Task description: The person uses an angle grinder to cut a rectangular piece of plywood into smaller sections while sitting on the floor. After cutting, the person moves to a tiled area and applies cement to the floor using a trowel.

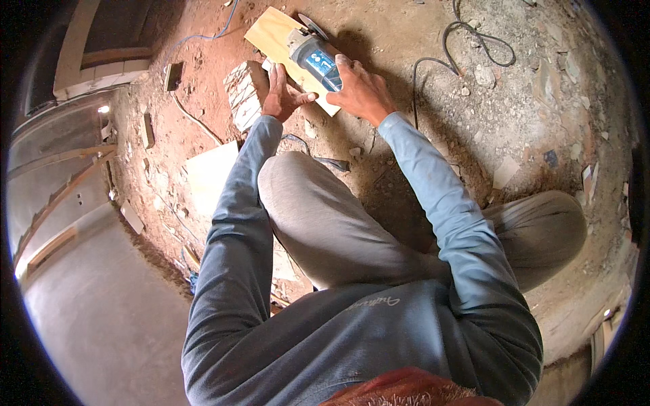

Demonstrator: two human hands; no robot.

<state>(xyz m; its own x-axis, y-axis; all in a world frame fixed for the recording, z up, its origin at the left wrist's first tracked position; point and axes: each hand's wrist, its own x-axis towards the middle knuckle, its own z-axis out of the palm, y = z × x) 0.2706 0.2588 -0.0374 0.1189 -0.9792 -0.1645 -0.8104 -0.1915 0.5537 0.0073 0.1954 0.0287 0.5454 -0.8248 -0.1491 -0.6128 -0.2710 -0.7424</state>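
An angle grinder [318, 62] with a blue and dark body lies along a pale wooden board [269, 32], its disc [313, 27] at the far end, past the board's right edge. My right hand [362, 93] is closed round the grinder's near end. My left hand [279, 101] has its fingers stretched forward and its thumb spread to the right, against the board's left edge. Just left of it is a rough, pale block [245, 91] with a scored face. The tips of my right fingers are partly hidden by the grinder.
A black cable [443, 61] loops across the dirt floor at the right, among stones and rubble. A blue cord [213, 35] runs at the far left. Beside my left forearm lies a white sheet [210, 169]. My bent knee [298, 179] is close behind the hands.
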